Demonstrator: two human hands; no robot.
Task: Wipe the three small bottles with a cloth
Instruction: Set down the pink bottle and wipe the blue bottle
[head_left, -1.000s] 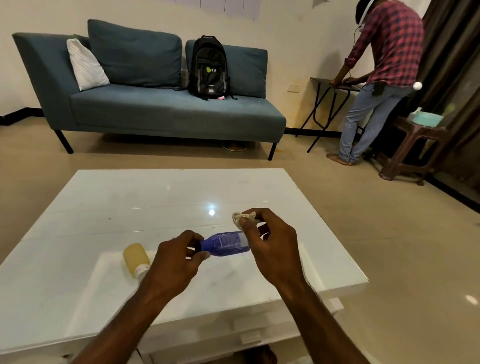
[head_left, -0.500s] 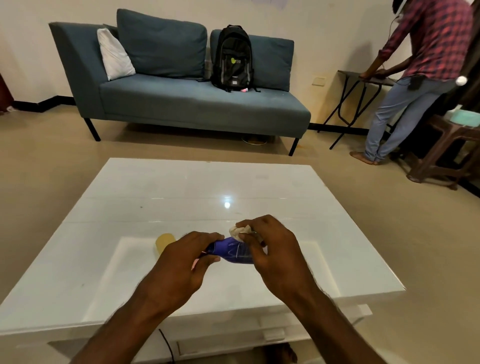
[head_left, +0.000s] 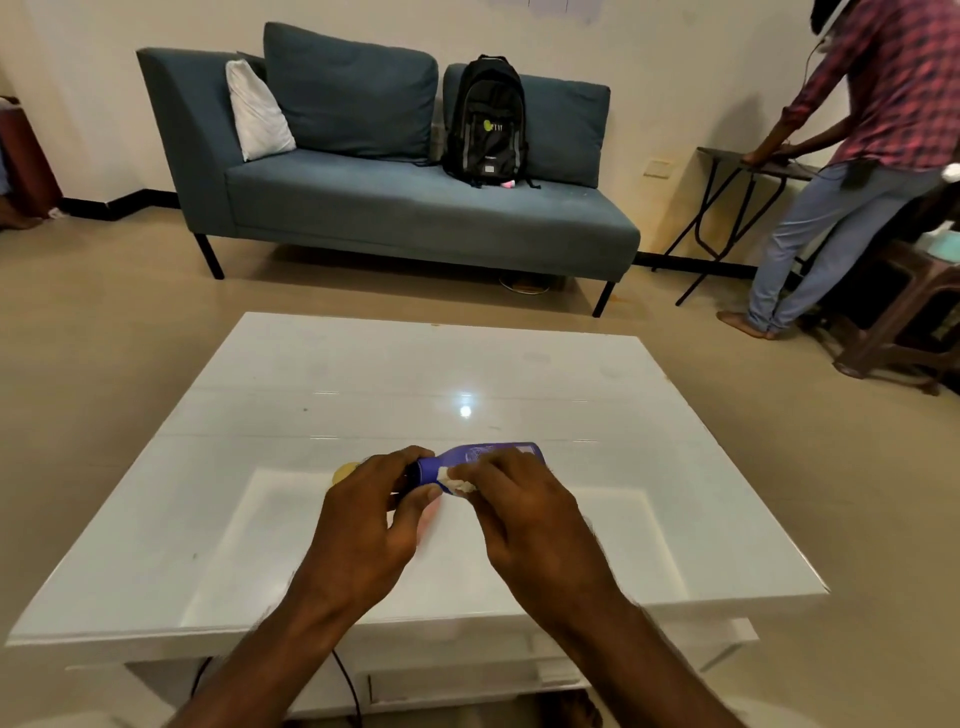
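From the head camera, both hands work above the near part of a glossy white table (head_left: 260, 519). The left hand (head_left: 363, 525) is closed around the cap end of a blue bottle (head_left: 483, 454), which lies sideways in the air between the 2 hands. The right hand (head_left: 524, 509) pinches a small white cloth (head_left: 457, 480) against the bottle's neck, fingers curled over its body. A yellow bottle (head_left: 345, 472) sits on the table just behind the left hand, mostly hidden. Beyond the table stands a blue sofa (head_left: 415, 208) with a black backpack (head_left: 485, 122) on its seat. At the right edge a person in a plaid shirt (head_left: 893, 88) leans on a small side table (head_left: 727, 156).
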